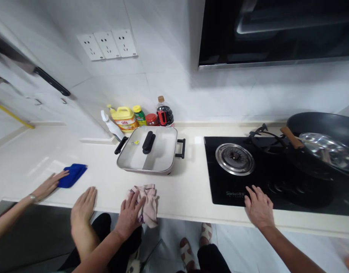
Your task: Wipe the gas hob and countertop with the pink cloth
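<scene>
My left hand (129,214) lies with spread fingers on a crumpled pale pink cloth (149,206), which hangs partly over the counter's front edge. My right hand (259,207) rests palm down, fingers apart and holding nothing, at the front edge of the black gas cooktop (228,185). Behind the cloth stands a rectangular electric pan (171,167) with black side handles. Its glass lid (131,157) is on, with a black knob (148,142) and a small yellow mark. A round burner (235,158) sits beyond my right hand.
To the left, another person's hand presses a blue cloth (73,176); their other hand (83,206) touches the counter edge. Bottles and a red-lidded jar (151,119) line the wall. A wok (319,121) with a metal lid stands right. A knife (52,81) hangs at left.
</scene>
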Tool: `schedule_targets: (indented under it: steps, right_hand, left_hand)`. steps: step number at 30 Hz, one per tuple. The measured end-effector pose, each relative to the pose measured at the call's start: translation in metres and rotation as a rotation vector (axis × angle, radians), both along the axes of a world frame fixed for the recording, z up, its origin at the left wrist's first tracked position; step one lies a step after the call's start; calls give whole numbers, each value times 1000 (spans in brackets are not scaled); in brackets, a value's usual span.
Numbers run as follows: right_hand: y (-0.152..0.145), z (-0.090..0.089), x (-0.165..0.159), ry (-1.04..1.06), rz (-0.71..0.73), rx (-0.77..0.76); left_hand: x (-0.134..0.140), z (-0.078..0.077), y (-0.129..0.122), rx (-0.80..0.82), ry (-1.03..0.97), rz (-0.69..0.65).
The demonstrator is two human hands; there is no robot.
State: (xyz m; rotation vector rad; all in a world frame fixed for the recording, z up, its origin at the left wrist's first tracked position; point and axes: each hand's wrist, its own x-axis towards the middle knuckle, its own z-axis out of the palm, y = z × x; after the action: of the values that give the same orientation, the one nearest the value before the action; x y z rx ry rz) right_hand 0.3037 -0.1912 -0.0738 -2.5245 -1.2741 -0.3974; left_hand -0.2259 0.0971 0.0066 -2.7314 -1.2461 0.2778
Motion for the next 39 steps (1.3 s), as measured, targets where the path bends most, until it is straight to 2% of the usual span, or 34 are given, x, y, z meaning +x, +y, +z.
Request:
schedule_targets:
  steps: [5,8,11,15,18,20,22,25,28,33,35,37,39]
  right_hand:
    - [0,5,-2,7,-10,-13]
    - [1,7,-4,3,-8,-20]
    - [2,9,-5,-3,-8,-22]
    - [2,9,-4,8,-18,-28]
    - [2,8,-3,27,-13,-14]
    - [1,7,-1,33,-8,1]
    - [0,6,0,38,-4,10]
    - [-1,3,2,53,2,17]
    - [-1,0,2,74,10,32]
    - [-1,-3,2,80,3,19]
    - [0,-4,2,58,-1,17]
    - [1,-3,1,36,1,17]
    - [2,-2,0,21,2,10]
  left_hand:
    - [21,1,-16,-5,-48,35]
    - [50,-6,-37,-59,-78,-19]
    - [98,-21,-67,-135,-129,-136]
    - [186,-43,-119,-205,-197,-319]
    - [247,-52,-156,-269,-238,-467]
    - [273,-55,-171,-266,-259,-493]
    - [282,-56,-176,-265,-273,-517]
    - [258,-58,-162,-285,-292,-538]
    - [199,-52,-128,-275,-290,-451]
    - [73,-21,-47,-146,-189,-189]
    - [33,-6,-19,-88,-141,-95]
    - [6,3,1,-58,-108,-10]
    - [-6,7,11,-35,-95,50]
